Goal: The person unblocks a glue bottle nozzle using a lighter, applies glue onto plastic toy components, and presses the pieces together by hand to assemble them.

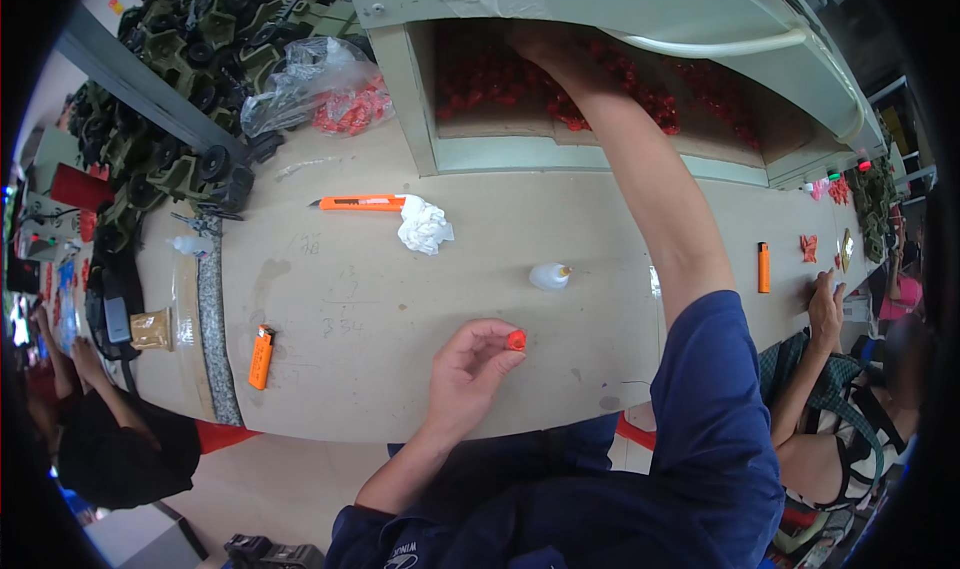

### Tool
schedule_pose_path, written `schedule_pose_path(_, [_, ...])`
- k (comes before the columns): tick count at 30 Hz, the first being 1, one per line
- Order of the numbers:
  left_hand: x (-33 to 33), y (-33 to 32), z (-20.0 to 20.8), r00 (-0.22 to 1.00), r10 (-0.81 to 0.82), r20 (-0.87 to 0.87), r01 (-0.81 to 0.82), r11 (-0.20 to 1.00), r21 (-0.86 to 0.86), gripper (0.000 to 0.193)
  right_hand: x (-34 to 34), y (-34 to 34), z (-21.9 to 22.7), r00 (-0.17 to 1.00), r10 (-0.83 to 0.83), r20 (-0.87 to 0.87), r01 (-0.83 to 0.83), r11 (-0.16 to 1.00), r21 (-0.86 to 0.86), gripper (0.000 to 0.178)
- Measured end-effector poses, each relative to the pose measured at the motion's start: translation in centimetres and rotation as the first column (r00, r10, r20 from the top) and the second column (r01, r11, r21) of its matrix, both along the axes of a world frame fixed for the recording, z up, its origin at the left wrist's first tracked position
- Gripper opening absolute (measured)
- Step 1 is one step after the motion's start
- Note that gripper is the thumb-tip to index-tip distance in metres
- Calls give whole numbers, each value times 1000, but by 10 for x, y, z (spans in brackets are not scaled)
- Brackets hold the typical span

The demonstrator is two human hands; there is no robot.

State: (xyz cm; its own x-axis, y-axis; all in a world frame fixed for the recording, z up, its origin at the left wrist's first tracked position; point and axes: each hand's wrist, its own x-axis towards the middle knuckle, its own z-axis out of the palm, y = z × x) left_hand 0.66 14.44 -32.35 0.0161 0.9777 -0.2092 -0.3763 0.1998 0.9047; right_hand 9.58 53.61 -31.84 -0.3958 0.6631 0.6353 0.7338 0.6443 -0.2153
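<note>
Above the front of the table, my left hand (466,377) pinches a small red plastic piece (516,340) between thumb and fingertips. My right arm stretches forward across the table, and my right hand (535,44) reaches into the shadowed back of a pale green bin (422,104). Many small red plastic pieces (640,94) lie on the cardboard floor of that bin. The fingers of my right hand are too dark and hidden to read. Between my two arms a small white dropper bottle (549,276) lies on its side on the tabletop.
An orange cutter knife (360,203) lies beside a crumpled white tissue (425,226). Orange lighters lie at the left (261,357) and right (763,268). A bag of red pieces (350,107) and piled green toy vehicles (190,59) stand back left. Co-workers sit at both sides.
</note>
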Motion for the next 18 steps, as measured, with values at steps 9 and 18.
schedule_pose_path(9, [5,-1,-2,999,10,-38,-7,998,62,21,108,-230,60,938,122,-324,-260,866,-427,17])
schedule_pose_path(18, [21,-3,4,991,-82,-105,91,992,84,21,121,-347,32,849,113,-515,-423,731,-536,17])
